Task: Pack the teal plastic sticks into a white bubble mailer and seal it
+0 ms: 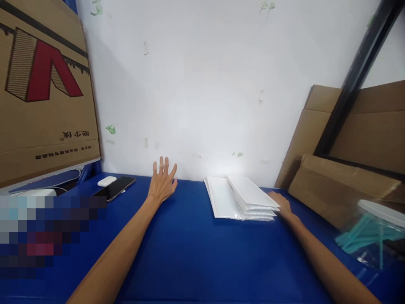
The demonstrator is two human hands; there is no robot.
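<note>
White padded envelopes point(253, 194) lie in an uneven, fanned stack on the blue table point(202, 261), near the wall and right of centre. My left hand point(163, 181) is spread, palm down, over the back of the table to the left of the stack; it holds nothing. At the stack's right edge is my right hand point(281, 203), partly hidden behind the envelopes. Its fingers are mostly out of sight, so their grip on the stack cannot be made out.
A dark phone point(117, 188) and a white earphone case point(106, 181) lie at the back left, below a large printed cardboard box point(47, 97). Folded cardboard point(341, 185) and a clear tub point(373, 240) with turquoise items stand on the right. The lower left is pixelated.
</note>
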